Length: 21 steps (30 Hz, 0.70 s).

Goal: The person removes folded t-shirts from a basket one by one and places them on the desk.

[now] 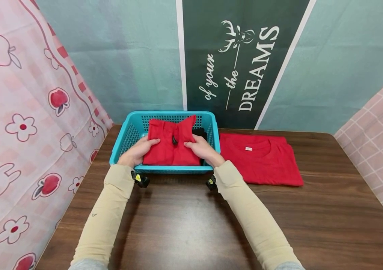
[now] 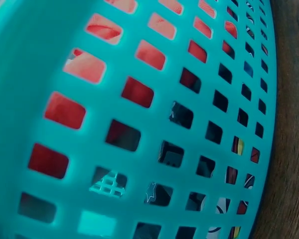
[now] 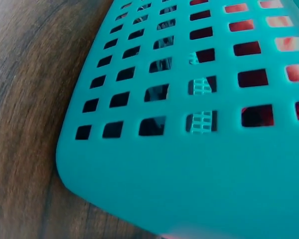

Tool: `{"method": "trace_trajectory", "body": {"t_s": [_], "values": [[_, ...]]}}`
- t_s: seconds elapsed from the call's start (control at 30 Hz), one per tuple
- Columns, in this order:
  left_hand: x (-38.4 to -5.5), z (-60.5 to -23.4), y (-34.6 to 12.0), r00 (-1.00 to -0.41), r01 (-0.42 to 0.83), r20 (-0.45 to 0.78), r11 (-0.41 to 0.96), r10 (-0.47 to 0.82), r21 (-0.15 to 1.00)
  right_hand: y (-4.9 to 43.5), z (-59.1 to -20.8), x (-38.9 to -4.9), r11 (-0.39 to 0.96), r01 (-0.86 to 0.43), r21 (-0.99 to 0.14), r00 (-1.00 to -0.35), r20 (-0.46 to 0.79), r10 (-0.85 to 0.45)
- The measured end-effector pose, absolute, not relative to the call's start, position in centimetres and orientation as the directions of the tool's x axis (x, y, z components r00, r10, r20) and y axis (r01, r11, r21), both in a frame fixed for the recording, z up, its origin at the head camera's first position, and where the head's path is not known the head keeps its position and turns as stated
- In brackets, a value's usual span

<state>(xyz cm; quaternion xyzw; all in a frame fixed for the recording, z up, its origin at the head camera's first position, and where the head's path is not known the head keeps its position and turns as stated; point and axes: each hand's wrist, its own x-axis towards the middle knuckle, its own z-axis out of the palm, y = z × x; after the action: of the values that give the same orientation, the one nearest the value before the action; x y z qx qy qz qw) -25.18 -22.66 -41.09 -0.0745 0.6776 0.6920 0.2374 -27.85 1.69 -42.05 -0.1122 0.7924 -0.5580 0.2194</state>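
A folded red garment (image 1: 171, 153) with a small black piece at its middle is held within the teal plastic basket (image 1: 164, 169). My left hand (image 1: 140, 149) grips its left edge, thumb on top and fingers hidden beneath. On the opposite edge my right hand (image 1: 203, 148) holds it the same way, the thumb lying on the cloth. Something black (image 1: 199, 132) lies in the basket beside the garment's right side. Both wrist views look at the basket's perforated wall (image 2: 154, 129), with red cloth and dark items showing through the holes.
A folded red T-shirt (image 1: 262, 161) with a white neck label lies on the brown wooden table (image 1: 184, 225), right of the basket. Behind the table hangs a green curtain (image 1: 137, 56) with lettering. Patterned pink cloths border the left and right sides.
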Motion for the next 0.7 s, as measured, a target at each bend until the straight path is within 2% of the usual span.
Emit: {"method": "trace_trajectory", "body": {"t_s": [0.27, 0.7], "values": [[-25.24, -41.48, -22.67, -0.886, -0.434, -0.431, 0.020, 0.168, 0.900, 1.78, -42.17, -27.63, 0.365, 0.033, -0.930, -0.879, -0.201, -0.432], [-25.17, -41.48, -22.76, -0.938, -0.334, -0.341, 0.089, 0.065, 0.938, 1.97, -41.99, -27.89, 0.245, 0.043, -0.968, -0.899, -0.145, -0.413]]}}
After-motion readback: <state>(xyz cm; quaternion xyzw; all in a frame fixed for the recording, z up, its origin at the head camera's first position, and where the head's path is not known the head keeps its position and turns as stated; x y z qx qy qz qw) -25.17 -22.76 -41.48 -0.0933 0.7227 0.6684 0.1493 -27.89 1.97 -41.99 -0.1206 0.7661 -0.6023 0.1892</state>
